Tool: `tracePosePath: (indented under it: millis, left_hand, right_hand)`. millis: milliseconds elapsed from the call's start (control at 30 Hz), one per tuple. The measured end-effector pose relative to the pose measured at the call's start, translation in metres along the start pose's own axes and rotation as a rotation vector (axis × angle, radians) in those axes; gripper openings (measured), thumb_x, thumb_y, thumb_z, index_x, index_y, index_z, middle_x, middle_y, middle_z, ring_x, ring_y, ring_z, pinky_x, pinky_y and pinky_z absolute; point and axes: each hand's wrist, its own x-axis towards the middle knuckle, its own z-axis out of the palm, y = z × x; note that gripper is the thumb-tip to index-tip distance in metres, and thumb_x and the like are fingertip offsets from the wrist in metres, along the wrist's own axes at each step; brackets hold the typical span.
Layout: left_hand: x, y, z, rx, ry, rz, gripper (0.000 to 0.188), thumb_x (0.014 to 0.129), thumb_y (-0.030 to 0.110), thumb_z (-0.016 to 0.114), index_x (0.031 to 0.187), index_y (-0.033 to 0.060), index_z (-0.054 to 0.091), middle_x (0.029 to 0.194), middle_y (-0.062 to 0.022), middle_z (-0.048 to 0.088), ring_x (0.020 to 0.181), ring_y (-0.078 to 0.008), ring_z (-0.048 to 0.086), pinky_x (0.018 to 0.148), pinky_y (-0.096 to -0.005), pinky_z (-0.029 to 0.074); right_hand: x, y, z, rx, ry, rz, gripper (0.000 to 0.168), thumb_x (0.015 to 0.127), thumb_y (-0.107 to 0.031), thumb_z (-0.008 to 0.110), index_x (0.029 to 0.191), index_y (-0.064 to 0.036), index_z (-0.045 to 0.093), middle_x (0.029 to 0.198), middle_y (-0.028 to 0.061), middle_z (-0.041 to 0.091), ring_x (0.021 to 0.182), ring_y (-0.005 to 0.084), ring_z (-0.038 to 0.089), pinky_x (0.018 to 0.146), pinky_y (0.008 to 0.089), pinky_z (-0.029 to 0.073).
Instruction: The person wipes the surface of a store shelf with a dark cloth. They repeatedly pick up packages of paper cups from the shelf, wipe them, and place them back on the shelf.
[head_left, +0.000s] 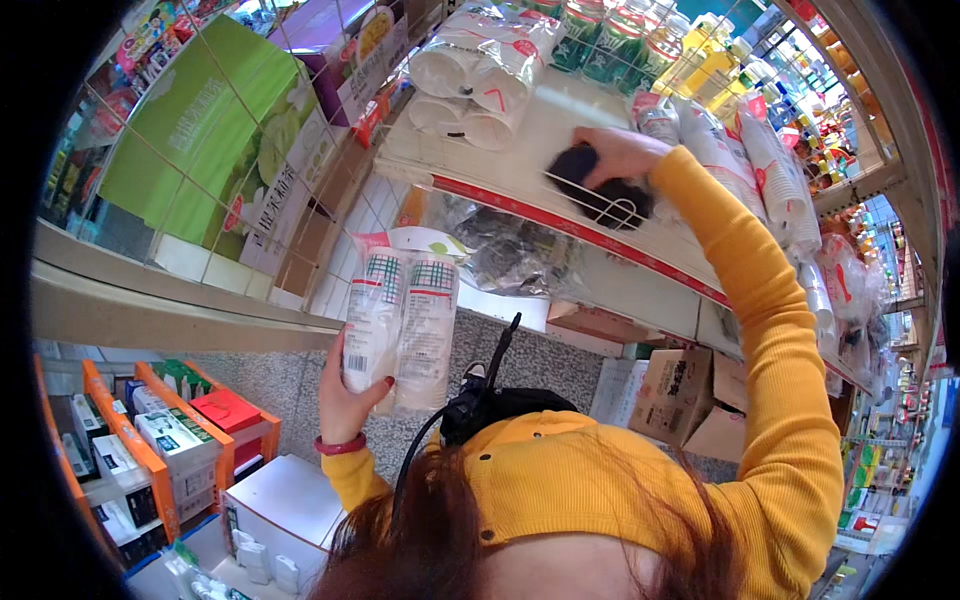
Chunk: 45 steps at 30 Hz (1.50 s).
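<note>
My left hand (350, 405) grips the lower end of a clear-wrapped pack of disposable cups (426, 330), two stacks side by side with a green check pattern and printed text. It is held off the shelf, at its left front. Over the white shelf (517, 165), my right hand (621, 156) has hold of a dark cloth (600, 196), blurred and bunched behind the front wire guard. My fingertips are partly hidden in the cloth. Left of the cloth lie more wrapped white cups (480, 82); to its right are cup sleeves (772, 165).
Bottles with green labels (600, 45) and yellow bottles (701, 56) line the shelf's back. Bagged goods (517, 247) fill the tier below. A wire grid stands before a green box (202, 135). Cardboard boxes (671, 394) sit on the floor, with orange-edged racks (154, 420) at left.
</note>
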Motion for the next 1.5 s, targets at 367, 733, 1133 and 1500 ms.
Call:
tracePosePath:
  millis: [367, 733, 1133, 1500]
  left_hand:
    - [0.006, -0.014, -0.002, 0.01, -0.058, 0.108, 0.086, 0.058, 0.007, 0.073, 0.136, -0.0004, 0.035, 0.127, -0.0164, 0.049, 0.116, -0.0226, 0.048, 0.099, -0.0327, 0.035]
    - [0.007, 0.031, 0.005, 0.262, -0.088, 0.444, 0.08, 0.053, 0.009, 0.075, 0.128, 0.0036, 0.046, 0.116, -0.0155, 0.053, 0.111, -0.0318, 0.047, 0.095, -0.0391, 0.037]
    - [0.038, 0.126, 0.136, 0.039, -0.434, 0.848, 0.081, 0.055, 0.009, 0.076, 0.129, 0.0048, 0.045, 0.115, -0.0157, 0.054, 0.105, -0.0309, 0.054, 0.088, -0.0352, 0.044]
    - [-0.022, 0.164, 0.306, 0.181, -0.643, 0.973, 0.089, 0.053, 0.017, 0.077, 0.132, 0.0047, 0.039, 0.106, -0.0192, 0.058, 0.095, -0.035, 0.057, 0.079, -0.0405, 0.049]
  right_hand:
    - [-0.013, -0.011, 0.002, 0.032, -0.185, 0.38, 0.061, 0.068, -0.027, 0.073, 0.114, 0.002, 0.046, 0.094, 0.0165, 0.061, 0.079, 0.0252, 0.065, 0.056, 0.0335, 0.055]
    - [-0.088, -0.004, 0.008, 0.155, 0.55, 0.357, 0.055, 0.066, -0.013, 0.068, 0.118, -0.004, 0.049, 0.103, 0.0177, 0.061, 0.09, 0.0268, 0.062, 0.074, 0.0362, 0.051]
    - [-0.379, -0.044, 0.167, 0.537, 1.053, 0.839, 0.049, 0.062, 0.0, 0.063, 0.111, -0.002, 0.054, 0.102, 0.0095, 0.059, 0.095, 0.0186, 0.056, 0.087, 0.029, 0.042]
    - [-0.326, -0.144, 0.18, 0.044, 1.581, 0.53, 0.057, 0.058, 0.003, 0.068, 0.112, -0.012, 0.055, 0.12, 0.0131, 0.048, 0.12, 0.0354, 0.042, 0.104, 0.0465, 0.028]
